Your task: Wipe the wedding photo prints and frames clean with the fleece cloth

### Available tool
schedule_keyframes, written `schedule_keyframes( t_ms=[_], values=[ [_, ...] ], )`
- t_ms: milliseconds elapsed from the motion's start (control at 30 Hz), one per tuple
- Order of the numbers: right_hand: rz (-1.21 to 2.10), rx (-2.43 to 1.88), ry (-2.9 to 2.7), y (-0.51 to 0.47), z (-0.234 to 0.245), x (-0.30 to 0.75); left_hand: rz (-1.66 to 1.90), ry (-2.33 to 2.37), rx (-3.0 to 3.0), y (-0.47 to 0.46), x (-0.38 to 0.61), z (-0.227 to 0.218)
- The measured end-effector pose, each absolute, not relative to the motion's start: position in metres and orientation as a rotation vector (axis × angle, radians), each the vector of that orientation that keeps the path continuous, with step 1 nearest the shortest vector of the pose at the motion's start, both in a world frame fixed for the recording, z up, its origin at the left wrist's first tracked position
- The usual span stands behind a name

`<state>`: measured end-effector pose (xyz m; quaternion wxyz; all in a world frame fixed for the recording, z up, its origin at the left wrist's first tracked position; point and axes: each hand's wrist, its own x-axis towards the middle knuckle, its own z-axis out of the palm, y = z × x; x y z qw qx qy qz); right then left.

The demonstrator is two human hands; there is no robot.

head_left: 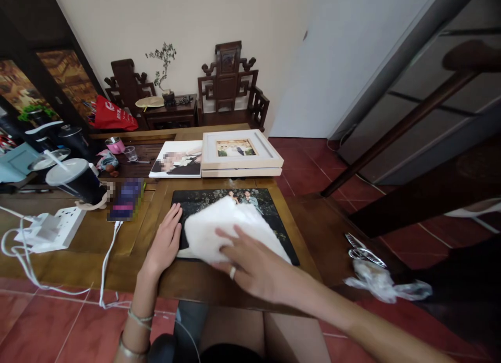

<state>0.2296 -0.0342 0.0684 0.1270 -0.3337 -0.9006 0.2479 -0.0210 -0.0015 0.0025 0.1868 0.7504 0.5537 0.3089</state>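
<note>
On brown wooden table [97, 248], open right hand [254, 266] pressing white fluffy cloth [219, 225], half-hiding dark glossy photo print [270, 206], left hand [166, 240] flat at its edge.

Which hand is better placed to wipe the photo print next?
Right, probably. The right hand lies flat on the white cloth covering the photo print; the left hand only rests at the print's left edge, off the cloth.

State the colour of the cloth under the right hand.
The cloth is white, seen in the head view.
</note>
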Motion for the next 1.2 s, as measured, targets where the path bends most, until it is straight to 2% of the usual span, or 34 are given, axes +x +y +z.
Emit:
schedule_keyframes(
  t_ms=[200, 300, 433, 600, 767, 900, 1067, 1200],
  values=[
    [0.257, -1.442, -2.462, 0.03, 0.049, 0.184, 0.948, 1.549, 2.08, -0.006, -0.018, 0.012],
    [0.146, -1.375, -2.5, 0.028, 0.047, 0.161, 1.115, 1.522, 2.027, -0.01, -0.015, 0.02],
    [0.236, -0.945, -2.714, 0.001, 0.05, 0.16, 1.246, 1.493, 1.995, -0.013, -0.013, 0.024],
    [0.565, -0.707, -2.721, -0.039, 0.059, 0.203, 1.131, 1.533, 2.045, -0.01, -0.015, 0.018],
    [0.706, -0.889, -2.668, -0.045, 0.072, 0.247, 0.943, 1.58, 2.079, -0.005, -0.014, 0.01],
    [0.585, -1.133, -2.578, -0.016, 0.065, 0.255, 0.954, 1.585, 2.11, -0.003, -0.014, 0.007],
    [0.557, -1.357, -2.388, 0.032, 0.057, 0.207, 0.986, 1.572, 2.127, -0.002, -0.014, 0.006],
    [0.558, -1.233, -2.401, 0.057, 0.063, 0.145, 0.961, 1.588, 2.171, -0.001, -0.014, 0.008]
  ],
)
